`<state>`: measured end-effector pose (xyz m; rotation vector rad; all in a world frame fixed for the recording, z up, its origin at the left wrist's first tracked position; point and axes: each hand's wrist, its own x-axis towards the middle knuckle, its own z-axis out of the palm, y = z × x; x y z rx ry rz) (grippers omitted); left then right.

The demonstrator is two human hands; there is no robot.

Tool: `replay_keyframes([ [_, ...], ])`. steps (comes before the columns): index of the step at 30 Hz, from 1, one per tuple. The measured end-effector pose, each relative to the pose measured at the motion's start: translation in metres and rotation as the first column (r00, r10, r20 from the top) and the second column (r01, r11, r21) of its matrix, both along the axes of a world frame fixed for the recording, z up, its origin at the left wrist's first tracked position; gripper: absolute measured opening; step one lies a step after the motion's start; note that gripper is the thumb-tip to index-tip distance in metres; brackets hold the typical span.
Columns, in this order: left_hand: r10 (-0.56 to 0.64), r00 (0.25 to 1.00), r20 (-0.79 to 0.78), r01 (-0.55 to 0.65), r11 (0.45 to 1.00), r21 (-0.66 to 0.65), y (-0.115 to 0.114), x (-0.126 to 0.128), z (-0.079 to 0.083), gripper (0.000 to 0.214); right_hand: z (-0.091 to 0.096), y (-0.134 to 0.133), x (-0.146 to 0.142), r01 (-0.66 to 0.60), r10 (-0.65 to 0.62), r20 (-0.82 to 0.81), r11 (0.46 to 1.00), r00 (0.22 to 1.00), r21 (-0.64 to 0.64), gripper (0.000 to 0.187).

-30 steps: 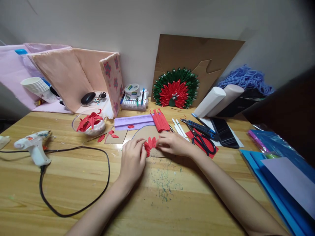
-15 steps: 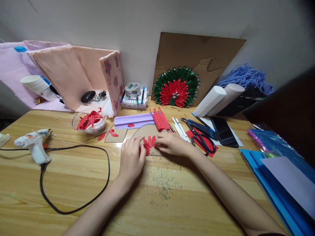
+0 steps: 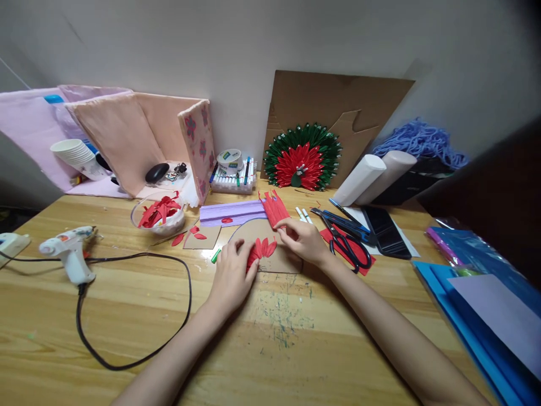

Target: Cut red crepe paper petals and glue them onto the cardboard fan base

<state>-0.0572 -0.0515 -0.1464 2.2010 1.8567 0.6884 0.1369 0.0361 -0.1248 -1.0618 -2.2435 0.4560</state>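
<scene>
A half-round cardboard piece lies on the wooden table, with a fan of red paper petals stuck near its lower edge. My left hand lies over the cardboard's left side, fingertips pressing on the petals. My right hand is curled at the right side of the fan, fingertips pinched at a red petal. A folded red paper strip lies just beyond my right hand. A green marker tip pokes out left of my left hand.
A glue gun with a looping black cord sits at left. A clear bowl of red scraps, purple paper, scissors, a phone, a finished red-green fan and blue sheets surround the work.
My right hand has drawn back and up to the fan's right edge, uncovering more of the cardboard. My left hand has shifted slightly. The view has tilted a little.
</scene>
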Motion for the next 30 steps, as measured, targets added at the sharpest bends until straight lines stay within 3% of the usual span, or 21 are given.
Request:
replay_keyframes([
  [4, 0.007, 1.000, 0.002, -0.007, 1.000, 0.005, 0.006, -0.008, 0.002, 0.034, -0.001, 0.006, 0.003, 0.151, -0.151, -0.036, 0.988, 0.988, -0.006, 0.015],
  [10, 0.309, 0.951, 0.020, -0.309, 0.948, 0.079, 0.025, -0.051, 0.019, 0.029, -0.003, 0.021, 0.013, 0.261, -0.265, -0.126, 0.964, 0.956, -0.049, 0.014],
  [13, 0.338, 0.938, -0.075, -0.325, 0.934, 0.146, 0.036, -0.067, 0.026, 0.025, 0.001, 0.026, 0.017, 0.266, -0.273, -0.140, 0.962, 0.952, -0.067, 0.013],
  [15, 0.297, 0.942, -0.156, -0.282, 0.953, 0.112, 0.046, -0.069, 0.029, 0.024, 0.008, 0.027, 0.021, 0.267, -0.274, -0.143, 0.962, 0.951, -0.060, 0.013],
  [19, 0.221, 0.960, -0.174, -0.212, 0.975, 0.070, 0.065, -0.049, 0.037, 0.023, 0.024, 0.022, 0.037, 0.269, -0.273, -0.045, 0.960, 0.961, -0.079, 0.014],
  [22, 0.210, 0.969, -0.131, -0.207, 0.978, 0.039, 0.074, -0.020, 0.045, 0.027, 0.028, 0.016, 0.052, 0.302, -0.287, 0.097, 0.926, 0.953, -0.227, 0.016],
  [27, 0.300, 0.954, -0.023, -0.300, 0.941, -0.157, 0.099, 0.033, 0.046, 0.060, 0.024, 0.007, 0.062, 0.388, -0.347, 0.177, 0.863, 0.921, -0.325, 0.021],
  [30, 0.336, 0.941, 0.049, -0.315, 0.917, -0.243, 0.118, 0.053, 0.037, 0.058, 0.022, 0.002, 0.065, 0.373, -0.322, 0.195, 0.856, 0.927, -0.359, 0.017],
])
